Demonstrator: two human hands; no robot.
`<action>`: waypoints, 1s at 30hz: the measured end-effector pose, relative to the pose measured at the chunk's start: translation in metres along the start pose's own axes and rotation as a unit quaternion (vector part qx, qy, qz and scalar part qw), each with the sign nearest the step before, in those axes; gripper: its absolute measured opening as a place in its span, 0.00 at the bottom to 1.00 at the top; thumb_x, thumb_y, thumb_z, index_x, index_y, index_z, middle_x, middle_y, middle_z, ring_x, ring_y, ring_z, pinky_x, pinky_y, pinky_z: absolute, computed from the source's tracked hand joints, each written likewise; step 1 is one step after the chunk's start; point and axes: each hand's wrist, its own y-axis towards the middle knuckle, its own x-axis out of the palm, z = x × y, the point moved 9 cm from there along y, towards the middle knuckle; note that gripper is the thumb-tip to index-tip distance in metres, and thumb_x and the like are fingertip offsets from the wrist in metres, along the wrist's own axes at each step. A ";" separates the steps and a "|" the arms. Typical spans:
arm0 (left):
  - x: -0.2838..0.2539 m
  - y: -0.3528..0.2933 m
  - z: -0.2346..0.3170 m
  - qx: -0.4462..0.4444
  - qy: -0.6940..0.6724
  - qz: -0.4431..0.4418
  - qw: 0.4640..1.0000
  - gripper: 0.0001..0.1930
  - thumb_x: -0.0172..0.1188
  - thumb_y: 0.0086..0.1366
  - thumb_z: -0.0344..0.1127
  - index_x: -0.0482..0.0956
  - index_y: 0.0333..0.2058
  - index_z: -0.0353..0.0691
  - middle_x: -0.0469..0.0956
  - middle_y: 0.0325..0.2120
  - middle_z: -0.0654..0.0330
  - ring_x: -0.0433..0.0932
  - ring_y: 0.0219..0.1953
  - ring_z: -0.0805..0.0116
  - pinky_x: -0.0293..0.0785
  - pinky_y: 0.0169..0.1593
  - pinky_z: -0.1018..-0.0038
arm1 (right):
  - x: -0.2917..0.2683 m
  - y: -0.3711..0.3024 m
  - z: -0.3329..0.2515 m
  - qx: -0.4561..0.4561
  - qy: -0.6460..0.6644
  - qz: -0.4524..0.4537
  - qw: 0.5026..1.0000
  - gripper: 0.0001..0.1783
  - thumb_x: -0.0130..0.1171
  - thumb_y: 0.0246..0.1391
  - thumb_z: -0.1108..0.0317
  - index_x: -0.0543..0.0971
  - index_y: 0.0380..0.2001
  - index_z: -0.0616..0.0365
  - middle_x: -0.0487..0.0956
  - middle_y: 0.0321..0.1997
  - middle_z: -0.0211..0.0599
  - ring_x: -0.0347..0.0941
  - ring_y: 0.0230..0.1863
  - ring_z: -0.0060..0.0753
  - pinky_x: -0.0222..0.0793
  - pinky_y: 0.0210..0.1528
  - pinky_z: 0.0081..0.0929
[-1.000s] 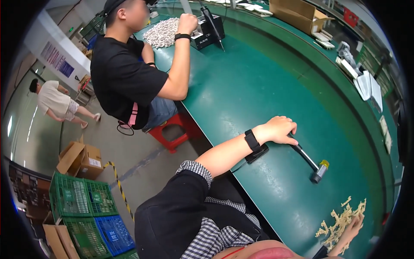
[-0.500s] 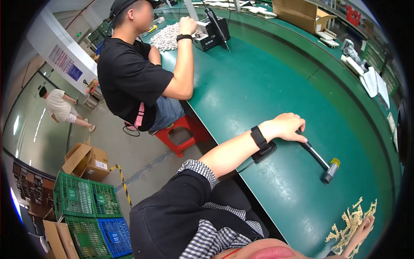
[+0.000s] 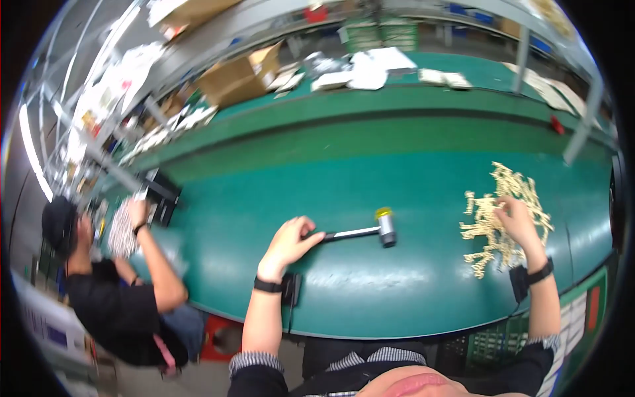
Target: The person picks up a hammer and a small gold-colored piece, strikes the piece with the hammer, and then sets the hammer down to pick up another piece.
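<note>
A mallet (image 3: 349, 233) lies across the green table, its head yellow at one end and dark at the other. My left hand (image 3: 289, 243) is at the end of its handle, fingers curled and thumb against the grip. To the right, my right hand (image 3: 519, 223) reaches into a loose spread of small pale yellow parts (image 3: 489, 230). Its fingers are bent together among them, and whatever they pinch is too small to make out. Both wrists wear a black band with a dark box.
On my left a co-worker (image 3: 109, 298) in black sits by a white heap (image 3: 121, 231) and a black box device (image 3: 161, 196). A raised ledge (image 3: 317, 109) runs along the back, with a cardboard box (image 3: 241, 76) and white pieces (image 3: 367, 69) beyond it.
My view has swung right, bringing the whole pale pile and my right hand into sight. That hand has reached farther into the parts. My left hand stays by the mallet's handle.
</note>
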 end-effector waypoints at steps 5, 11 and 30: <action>0.007 0.000 -0.005 -0.008 0.005 -0.017 1.000 0.18 0.63 0.51 0.46 0.73 0.31 0.36 0.71 0.24 0.56 0.70 0.29 0.62 0.67 0.33 0.69 | -0.024 -0.012 0.000 -0.038 -0.084 0.081 0.992 0.11 0.57 0.45 0.68 0.77 0.33 0.62 0.76 0.36 0.45 0.73 0.40 0.43 0.67 0.44 0.31; -0.001 0.008 -0.003 -0.029 0.018 -0.017 0.999 0.16 0.63 0.51 0.42 0.73 0.30 0.35 0.68 0.23 0.60 0.67 0.28 0.66 0.65 0.33 0.72 | -0.171 0.034 -0.067 -0.180 -0.108 0.295 0.932 0.10 0.54 0.49 0.70 0.75 0.35 0.64 0.76 0.37 0.43 0.73 0.41 0.40 0.66 0.46 0.29; -0.009 0.010 0.007 -0.023 0.026 -0.006 0.999 0.18 0.64 0.49 0.45 0.73 0.29 0.37 0.69 0.22 0.58 0.68 0.29 0.59 0.65 0.33 0.68 | -0.404 0.201 -0.040 0.231 -0.500 0.460 0.697 0.29 0.54 0.50 0.54 0.63 0.57 0.39 0.70 0.53 0.45 0.60 0.58 0.53 0.59 0.55 0.45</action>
